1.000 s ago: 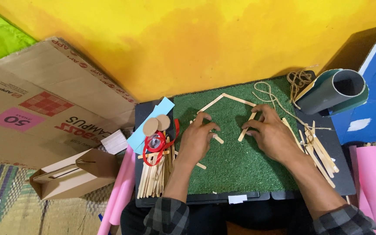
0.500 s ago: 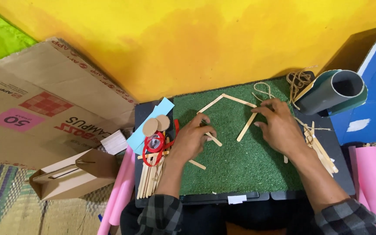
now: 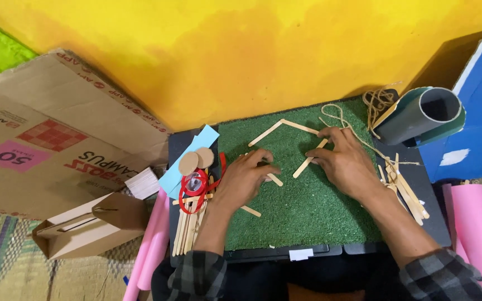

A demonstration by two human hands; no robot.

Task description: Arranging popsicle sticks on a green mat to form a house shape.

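Green artificial-turf mat point(image 3: 308, 223) on a dark board. On it, 2 flat wooden sticks joined in a peak point(image 3: 282, 126). Right hand point(image 3: 344, 164), fingers spread flat, pins a loose slanting stick point(image 3: 303, 166). Left hand point(image 3: 246, 178), curled, presses a short stick point(image 3: 275, 179). Step looks like positioning; next calls for precise end alignment.

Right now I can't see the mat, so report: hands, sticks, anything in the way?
Left hand on one stick. Right hand fingers on slanted stick. Twine lies beside right hand, near the peaked pair.
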